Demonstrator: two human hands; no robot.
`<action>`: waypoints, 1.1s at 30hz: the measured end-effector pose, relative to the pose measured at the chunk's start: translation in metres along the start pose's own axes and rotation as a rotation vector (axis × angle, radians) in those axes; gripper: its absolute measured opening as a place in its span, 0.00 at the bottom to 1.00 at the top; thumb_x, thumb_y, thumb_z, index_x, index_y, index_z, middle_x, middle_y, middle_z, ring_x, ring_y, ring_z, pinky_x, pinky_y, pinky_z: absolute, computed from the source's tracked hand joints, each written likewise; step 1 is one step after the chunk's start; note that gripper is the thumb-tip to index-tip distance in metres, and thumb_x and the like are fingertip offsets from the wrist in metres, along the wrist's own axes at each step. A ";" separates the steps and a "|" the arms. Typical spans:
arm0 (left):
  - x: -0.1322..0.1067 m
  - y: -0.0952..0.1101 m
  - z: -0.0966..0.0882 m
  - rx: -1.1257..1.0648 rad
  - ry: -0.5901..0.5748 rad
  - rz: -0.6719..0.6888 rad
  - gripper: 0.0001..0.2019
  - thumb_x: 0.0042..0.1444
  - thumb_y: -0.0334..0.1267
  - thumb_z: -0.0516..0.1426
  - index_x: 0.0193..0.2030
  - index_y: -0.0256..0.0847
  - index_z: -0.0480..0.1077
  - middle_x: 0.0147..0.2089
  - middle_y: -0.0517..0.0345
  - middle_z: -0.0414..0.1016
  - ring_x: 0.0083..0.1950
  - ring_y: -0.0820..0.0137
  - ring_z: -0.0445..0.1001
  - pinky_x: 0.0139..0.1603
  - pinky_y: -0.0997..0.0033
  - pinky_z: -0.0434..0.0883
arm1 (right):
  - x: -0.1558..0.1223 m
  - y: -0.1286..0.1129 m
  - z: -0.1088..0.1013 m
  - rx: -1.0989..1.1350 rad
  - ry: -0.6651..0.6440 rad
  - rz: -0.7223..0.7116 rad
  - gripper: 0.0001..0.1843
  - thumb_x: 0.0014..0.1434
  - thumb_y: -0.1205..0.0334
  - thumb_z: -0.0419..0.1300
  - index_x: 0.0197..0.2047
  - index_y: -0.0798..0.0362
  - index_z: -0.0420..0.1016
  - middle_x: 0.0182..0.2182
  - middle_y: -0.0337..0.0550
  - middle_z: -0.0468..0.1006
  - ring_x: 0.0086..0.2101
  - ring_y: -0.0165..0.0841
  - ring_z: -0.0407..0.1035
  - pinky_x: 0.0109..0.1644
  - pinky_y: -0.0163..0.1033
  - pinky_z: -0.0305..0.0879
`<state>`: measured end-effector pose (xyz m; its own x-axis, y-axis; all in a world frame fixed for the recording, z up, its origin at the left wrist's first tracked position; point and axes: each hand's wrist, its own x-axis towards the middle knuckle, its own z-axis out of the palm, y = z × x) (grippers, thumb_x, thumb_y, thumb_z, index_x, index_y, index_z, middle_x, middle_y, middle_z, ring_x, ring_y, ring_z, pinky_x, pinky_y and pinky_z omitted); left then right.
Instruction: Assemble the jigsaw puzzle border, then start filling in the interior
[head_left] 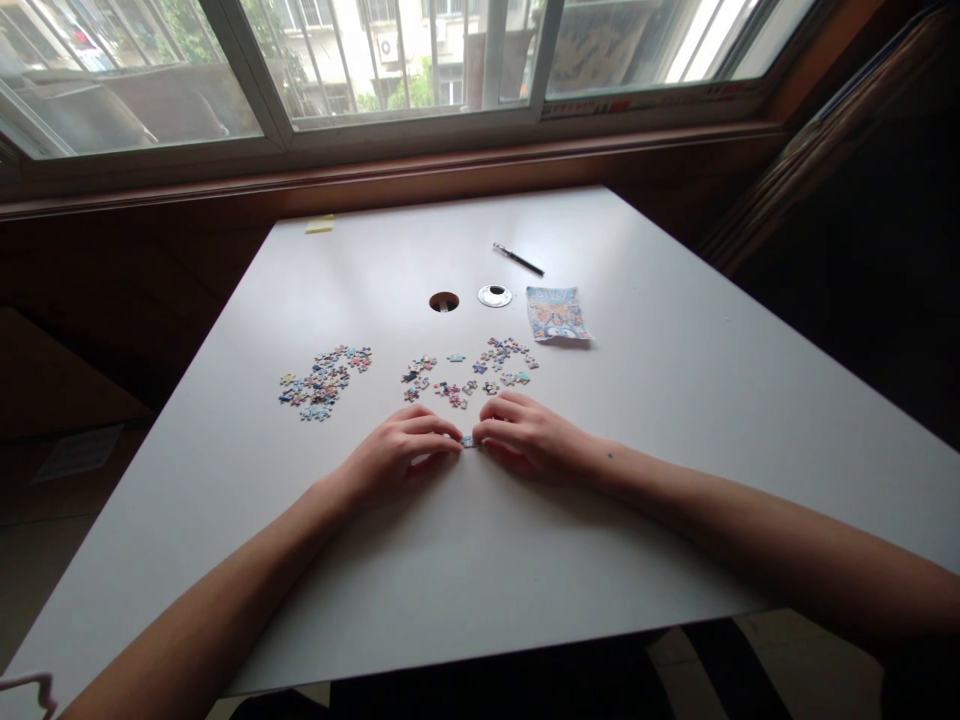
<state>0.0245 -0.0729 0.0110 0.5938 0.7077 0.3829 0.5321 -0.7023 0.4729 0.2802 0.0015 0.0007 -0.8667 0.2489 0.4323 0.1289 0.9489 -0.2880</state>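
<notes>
Both hands rest on a white table (675, 400) with fingertips meeting over a small puzzle piece (468, 441). My left hand (401, 448) has its fingers curled and pinched at the piece's left side. My right hand (525, 435) pinches it from the right. Just beyond the hands lie several loose puzzle pieces (469, 370), and a second heap of pieces (322, 382) sits to the left.
A colourful printed picture card (555, 313) lies beyond the pieces on the right. A round cable hole (444, 301), its silver cap (495, 295) and a black pen (518, 259) sit farther back. A yellow sticky pad (320, 225) is at the far left corner, under the window.
</notes>
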 end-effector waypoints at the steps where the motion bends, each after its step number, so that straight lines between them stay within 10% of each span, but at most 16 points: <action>1: 0.000 0.000 0.000 -0.002 0.000 -0.001 0.10 0.65 0.32 0.56 0.48 0.44 0.77 0.50 0.52 0.81 0.49 0.66 0.74 0.52 0.63 0.74 | 0.000 0.000 0.000 0.005 -0.001 0.002 0.08 0.67 0.66 0.55 0.46 0.53 0.74 0.40 0.49 0.72 0.39 0.35 0.63 0.46 0.41 0.65; 33: -0.002 -0.001 0.001 -0.024 -0.013 -0.014 0.10 0.66 0.32 0.56 0.48 0.44 0.77 0.51 0.52 0.80 0.49 0.66 0.73 0.53 0.63 0.72 | 0.001 0.003 0.000 0.052 -0.032 0.040 0.08 0.66 0.67 0.54 0.45 0.53 0.74 0.36 0.46 0.73 0.37 0.34 0.64 0.45 0.40 0.63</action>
<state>0.0230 -0.0736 0.0093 0.5940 0.7164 0.3660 0.5257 -0.6901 0.4975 0.2798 0.0050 0.0003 -0.8763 0.2798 0.3922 0.1394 0.9265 -0.3494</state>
